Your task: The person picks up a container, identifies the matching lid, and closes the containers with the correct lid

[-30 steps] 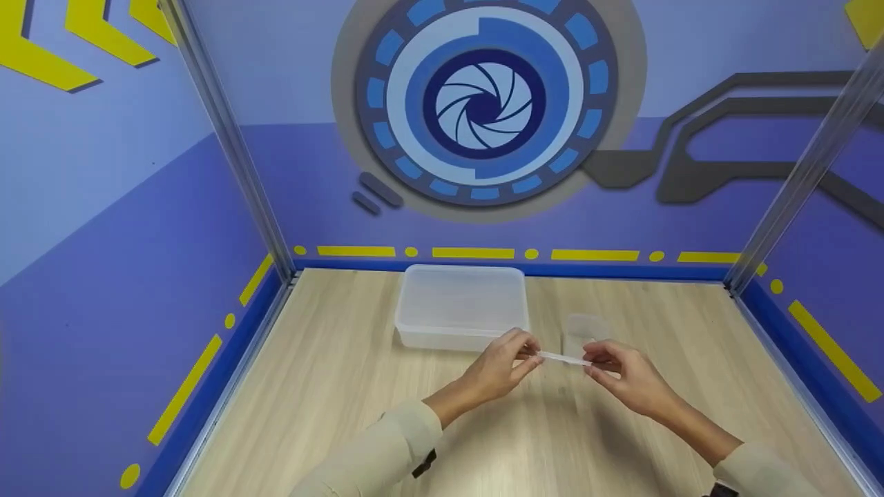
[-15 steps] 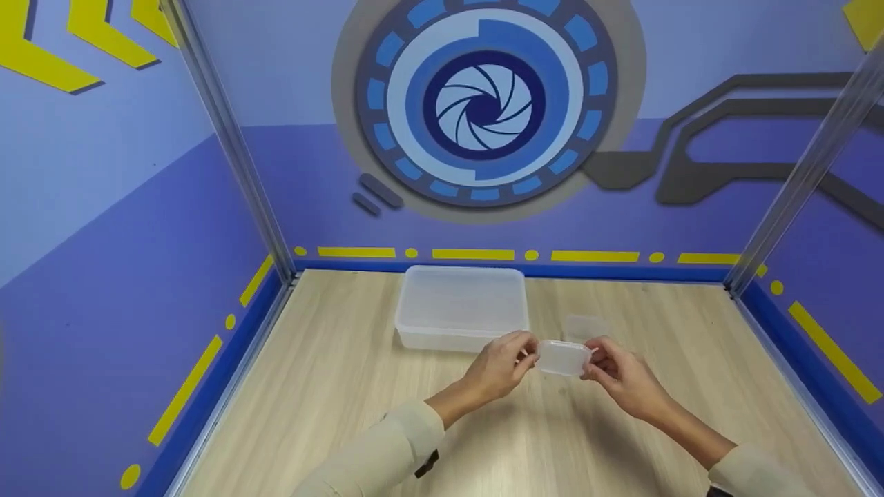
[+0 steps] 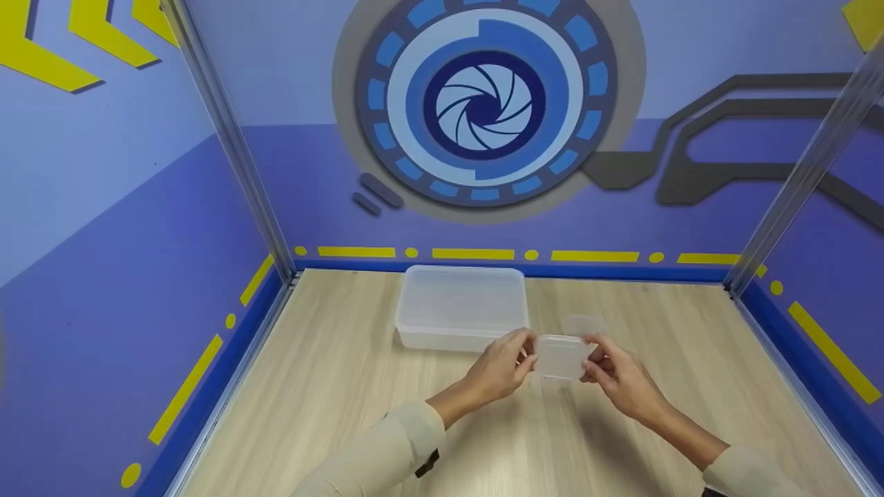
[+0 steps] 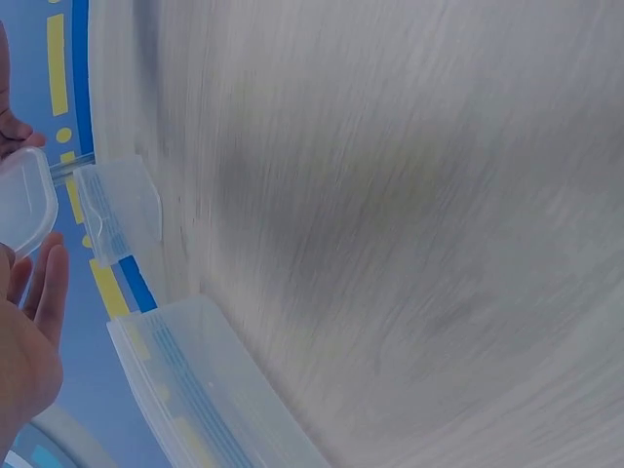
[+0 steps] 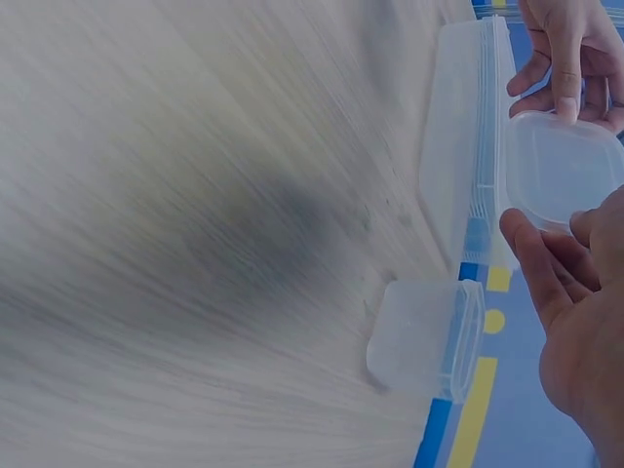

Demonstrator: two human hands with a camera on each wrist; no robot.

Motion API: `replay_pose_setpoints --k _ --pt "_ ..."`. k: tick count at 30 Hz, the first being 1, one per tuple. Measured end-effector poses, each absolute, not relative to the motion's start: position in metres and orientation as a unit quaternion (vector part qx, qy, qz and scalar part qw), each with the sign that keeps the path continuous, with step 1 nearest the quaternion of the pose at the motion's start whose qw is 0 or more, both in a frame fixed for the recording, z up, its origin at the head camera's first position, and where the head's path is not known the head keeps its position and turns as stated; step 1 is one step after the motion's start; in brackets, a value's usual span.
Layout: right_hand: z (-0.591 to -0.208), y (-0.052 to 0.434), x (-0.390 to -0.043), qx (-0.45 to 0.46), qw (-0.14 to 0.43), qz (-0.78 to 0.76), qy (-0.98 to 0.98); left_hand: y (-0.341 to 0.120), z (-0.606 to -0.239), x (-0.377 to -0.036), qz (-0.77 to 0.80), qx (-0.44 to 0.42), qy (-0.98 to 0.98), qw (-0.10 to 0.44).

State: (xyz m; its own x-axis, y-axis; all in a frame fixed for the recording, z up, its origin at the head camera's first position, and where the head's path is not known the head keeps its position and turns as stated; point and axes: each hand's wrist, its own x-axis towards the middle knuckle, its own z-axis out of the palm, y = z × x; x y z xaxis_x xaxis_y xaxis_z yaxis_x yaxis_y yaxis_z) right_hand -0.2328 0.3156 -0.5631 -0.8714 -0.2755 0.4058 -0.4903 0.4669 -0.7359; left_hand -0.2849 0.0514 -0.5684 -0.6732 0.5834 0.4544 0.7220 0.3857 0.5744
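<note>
A small translucent plastic lid (image 3: 561,357) is held above the table between both hands, its face tilted up toward the head camera. The left hand (image 3: 496,366) pinches its left edge with thumb and fingers. On the opposite edge, the right hand (image 3: 625,376) pinches it the same way. Behind the lid stands a small clear plastic container (image 3: 585,324), partly hidden in the head view. In the right wrist view that small container (image 5: 419,336) rests on the table, apart from the hands, and the lid (image 5: 565,166) shows rounded corners.
A large translucent lidded box (image 3: 463,304) sits at the back of the wooden table (image 3: 331,386), just beyond the left hand. Blue patterned walls (image 3: 290,172) with metal corner posts (image 3: 238,152) enclose the left, back and right sides.
The lid has turned from nearly edge-on to showing its broad face to the head camera. Both hands keep their pinch and have shifted only slightly. The large box stays put.
</note>
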Motion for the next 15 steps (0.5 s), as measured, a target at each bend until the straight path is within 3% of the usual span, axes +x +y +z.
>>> replay_pose_setpoints --k 7,15 --pt "-0.5619 0.3139 -0.2335 0.22 0.141 0.444 -0.857 0.053 -0.5678 -0.2842 -0.388 -0.391 -0.828 0.104" --pt "-0.5569 0.3119 -0.2328 0.184 0.138 0.469 -0.853 0.0569 -0.566 -0.285 -0.289 -0.411 -0.84 0.205"
